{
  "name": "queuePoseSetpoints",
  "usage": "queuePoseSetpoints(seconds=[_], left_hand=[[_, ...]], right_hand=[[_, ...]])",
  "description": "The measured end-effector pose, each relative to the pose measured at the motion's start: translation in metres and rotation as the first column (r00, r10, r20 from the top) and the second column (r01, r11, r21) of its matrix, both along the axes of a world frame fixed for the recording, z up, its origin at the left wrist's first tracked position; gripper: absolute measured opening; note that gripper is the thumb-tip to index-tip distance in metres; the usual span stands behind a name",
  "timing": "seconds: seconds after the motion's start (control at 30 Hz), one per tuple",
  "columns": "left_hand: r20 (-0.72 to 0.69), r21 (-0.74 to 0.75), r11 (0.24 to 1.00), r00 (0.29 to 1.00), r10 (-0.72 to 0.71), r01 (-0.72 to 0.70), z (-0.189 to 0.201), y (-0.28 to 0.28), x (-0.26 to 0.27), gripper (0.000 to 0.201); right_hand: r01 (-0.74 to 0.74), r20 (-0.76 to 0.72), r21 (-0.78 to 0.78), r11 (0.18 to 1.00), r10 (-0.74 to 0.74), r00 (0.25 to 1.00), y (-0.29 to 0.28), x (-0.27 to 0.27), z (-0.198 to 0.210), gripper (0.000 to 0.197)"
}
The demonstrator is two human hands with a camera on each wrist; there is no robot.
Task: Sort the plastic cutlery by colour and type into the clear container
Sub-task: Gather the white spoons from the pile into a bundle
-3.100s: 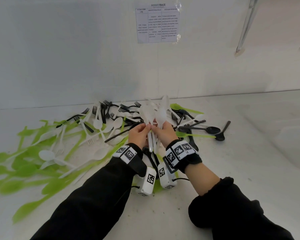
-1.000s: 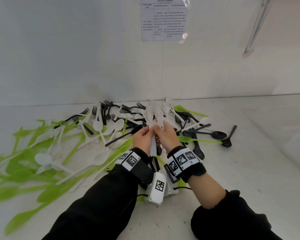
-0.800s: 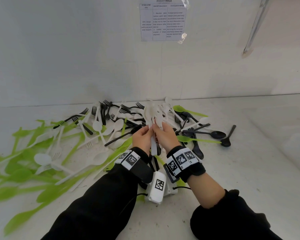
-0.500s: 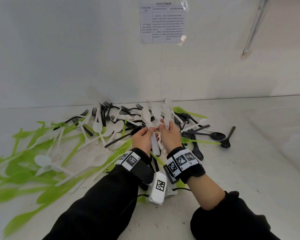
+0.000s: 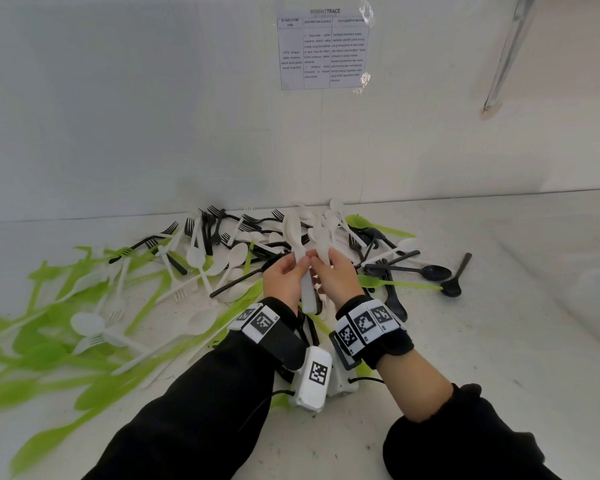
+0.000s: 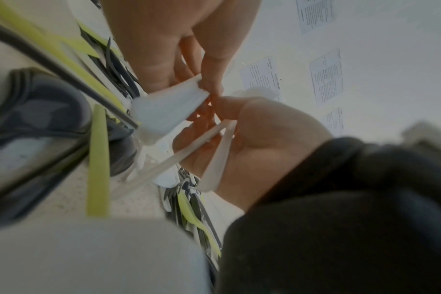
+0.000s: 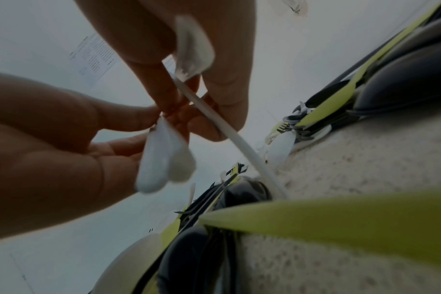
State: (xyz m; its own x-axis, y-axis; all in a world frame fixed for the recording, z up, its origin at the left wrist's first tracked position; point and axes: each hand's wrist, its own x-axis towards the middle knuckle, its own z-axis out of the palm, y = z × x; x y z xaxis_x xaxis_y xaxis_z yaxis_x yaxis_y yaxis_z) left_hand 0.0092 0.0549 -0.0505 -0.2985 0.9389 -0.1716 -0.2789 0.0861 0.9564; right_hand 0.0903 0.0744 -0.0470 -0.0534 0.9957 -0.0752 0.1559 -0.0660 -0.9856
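Both hands hover over the cutlery pile, fingertips meeting around white plastic spoons. In the head view my left hand [image 5: 293, 270] pinches white spoons [image 5: 307, 292], bowls up and handles hanging between the wrists. My right hand [image 5: 326, 271] pinches white spoons [image 5: 323, 239] beside them. The left wrist view shows my left hand [image 6: 252, 127] on two thin white handles [image 6: 196, 145] and my right hand [image 6: 184, 49] on a thick stack of handles [image 6: 169, 105]. The right wrist view shows the same stack [image 7: 161, 159]. A faint clear container [image 5: 589, 265] lies at the far right.
The pile spreads across the white table against the wall. Black forks [image 5: 208, 223] lie at the back, black spoons [image 5: 430, 271] to the right. Green cutlery [image 5: 49, 341] fans out to the left, mixed with white spoons and forks [image 5: 194, 254]. A printed sheet [image 5: 323, 50] hangs on the wall.
The single bunch of white spoons held between both hands has split into two groups, one in each hand. The hands stay in the same place above the pile.
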Motion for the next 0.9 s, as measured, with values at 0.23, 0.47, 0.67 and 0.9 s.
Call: queuePoseSetpoints(seconds=[0.23, 0.47, 0.67, 0.9], left_hand=[[-0.051, -0.041, 0.999, 0.999, -0.012, 0.01, 0.0, -0.003, 0.002, 0.028], [-0.054, -0.017, 1.0, 0.999, -0.008, 0.007, 0.002, -0.006, 0.002, 0.027], [-0.015, -0.039, 0.999, 1.0, -0.011, 0.01, 0.007, -0.007, 0.003, 0.028], [-0.029, -0.01, 1.0, 1.0, -0.008, 0.008, 0.004, -0.002, 0.004, 0.031]], right_hand=[[-0.034, -0.068, -0.088, 0.996, 0.028, 0.997, 0.004, -0.003, 0.005, 0.028], [0.035, 0.041, 0.048, 0.998, -0.037, 0.998, 0.006, -0.007, -0.009, 0.021], [0.07, 0.01, 0.061, 0.996, -0.07, 0.997, 0.002, -0.006, -0.002, 0.022], [0.063, 0.049, 0.078, 0.995, -0.067, 0.997, 0.001, -0.012, 0.003, 0.03]])
